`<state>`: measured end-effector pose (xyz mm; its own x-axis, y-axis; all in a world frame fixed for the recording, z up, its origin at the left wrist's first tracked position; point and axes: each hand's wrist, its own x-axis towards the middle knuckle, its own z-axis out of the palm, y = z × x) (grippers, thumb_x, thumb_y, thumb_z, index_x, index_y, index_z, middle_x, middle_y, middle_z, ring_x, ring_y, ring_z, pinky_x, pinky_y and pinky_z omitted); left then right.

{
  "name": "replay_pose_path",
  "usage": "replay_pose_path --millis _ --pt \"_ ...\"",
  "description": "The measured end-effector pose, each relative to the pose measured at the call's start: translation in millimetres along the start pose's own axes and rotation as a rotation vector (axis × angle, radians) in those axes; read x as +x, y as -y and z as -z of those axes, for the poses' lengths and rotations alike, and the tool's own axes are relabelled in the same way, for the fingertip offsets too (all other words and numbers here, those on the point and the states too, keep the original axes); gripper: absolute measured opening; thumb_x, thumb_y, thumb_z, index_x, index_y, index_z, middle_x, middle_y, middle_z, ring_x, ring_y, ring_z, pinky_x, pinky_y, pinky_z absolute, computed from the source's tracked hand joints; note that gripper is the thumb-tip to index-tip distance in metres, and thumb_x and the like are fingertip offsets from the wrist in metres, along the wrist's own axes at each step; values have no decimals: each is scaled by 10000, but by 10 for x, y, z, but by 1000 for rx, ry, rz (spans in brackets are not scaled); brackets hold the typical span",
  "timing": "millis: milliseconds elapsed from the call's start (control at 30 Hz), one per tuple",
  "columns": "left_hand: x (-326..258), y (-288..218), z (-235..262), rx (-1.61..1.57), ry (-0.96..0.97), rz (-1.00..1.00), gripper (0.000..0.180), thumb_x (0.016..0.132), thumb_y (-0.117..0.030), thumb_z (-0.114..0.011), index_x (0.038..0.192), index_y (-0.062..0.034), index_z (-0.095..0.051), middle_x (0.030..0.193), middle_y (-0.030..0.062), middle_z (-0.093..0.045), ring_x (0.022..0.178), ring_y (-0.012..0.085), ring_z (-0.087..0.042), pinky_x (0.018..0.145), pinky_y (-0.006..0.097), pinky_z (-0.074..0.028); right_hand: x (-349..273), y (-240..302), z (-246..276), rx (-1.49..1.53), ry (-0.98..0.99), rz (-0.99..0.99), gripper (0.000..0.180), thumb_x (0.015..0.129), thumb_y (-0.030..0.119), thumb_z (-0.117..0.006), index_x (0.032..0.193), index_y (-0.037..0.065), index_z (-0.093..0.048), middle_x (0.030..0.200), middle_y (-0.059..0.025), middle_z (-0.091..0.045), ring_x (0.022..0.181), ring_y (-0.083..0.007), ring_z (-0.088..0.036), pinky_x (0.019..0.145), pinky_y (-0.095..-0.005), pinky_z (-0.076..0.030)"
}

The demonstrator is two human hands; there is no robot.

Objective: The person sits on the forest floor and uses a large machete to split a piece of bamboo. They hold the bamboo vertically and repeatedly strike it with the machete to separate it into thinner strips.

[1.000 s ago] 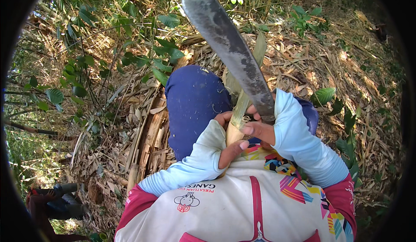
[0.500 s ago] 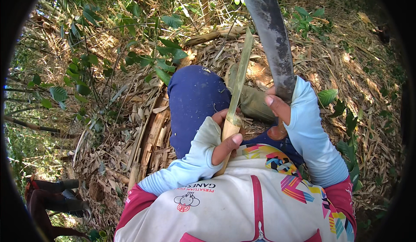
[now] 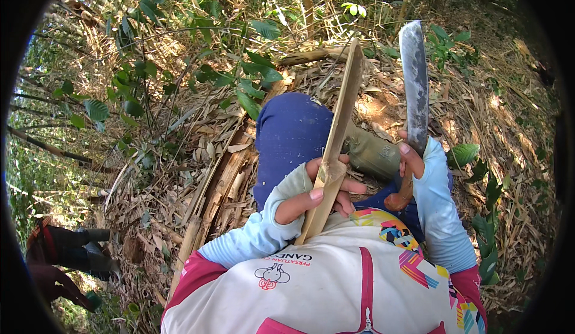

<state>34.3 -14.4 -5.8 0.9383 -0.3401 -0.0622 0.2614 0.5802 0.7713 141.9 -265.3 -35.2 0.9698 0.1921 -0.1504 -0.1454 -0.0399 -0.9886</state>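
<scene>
My left hand (image 3: 297, 207) grips a split length of bamboo (image 3: 340, 127) around its joint, thumb on the near side and some fingers stretched out past the far side. The bamboo slants up and away from my chest, its pale, hollow inner face showing. In my right hand (image 3: 413, 161) is a machete (image 3: 414, 82), held by its brown wooden handle (image 3: 400, 199). Its dark, mottled blade points up and away, apart from the bamboo and to the right of it. The machete's tip is squared off.
My bent knee (image 3: 293, 136) in dark blue trousers and an olive boot (image 3: 372, 152) are just beyond my hands. Split logs (image 3: 218, 184) lie on the leaf litter at left. Leafy stems (image 3: 254, 73) stand ahead. Another person (image 3: 69, 253) is at the lower left.
The bamboo has turned over, from its rounded outer side to its hollow inner side. The machete has dropped lower, bringing its whole blade into view. My left fingers have spread somewhat.
</scene>
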Motion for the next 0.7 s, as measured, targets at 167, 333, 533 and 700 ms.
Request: replay_pose_path --millis 167,333,533,700 --pt "-86 -14 78 -209 29 -32 782 840 -377 -617 1441 8 -297 1245 368 -551 915 356 -661 866 430 -515 -43 -328 32 65 19 -81 459 872 181 -707 1249 -35 -560 718 -32 -564 545 -108 -536 490 -263 -458" --pt "-189 -142 101 -241 7 -45 789 783 -410 -649 1409 -39 -344 1235 366 -554 907 351 -660 848 436 -512 -77 -504 135 80 33 -69 502 920 193 -660 1346 -3 -479 734 -27 -535 586 -120 -546 514 -268 -480" --pt "-295 -140 122 -109 -54 -77 770 776 -333 -687 1401 -49 -340 1203 327 -568 884 316 -654 833 425 -511 -124 -595 125 161 -57 -40 407 970 243 -596 1293 24 -482 763 -36 -536 598 -129 -548 520 -269 -479" --pt "-311 -174 115 -152 -71 -3 774 810 -304 -667 1443 -45 -303 1167 317 -574 895 310 -655 777 410 -534 -202 -502 10 185 -68 -64 375 995 282 -557 1264 28 -494 784 -38 -552 611 -127 -550 534 -268 -482"
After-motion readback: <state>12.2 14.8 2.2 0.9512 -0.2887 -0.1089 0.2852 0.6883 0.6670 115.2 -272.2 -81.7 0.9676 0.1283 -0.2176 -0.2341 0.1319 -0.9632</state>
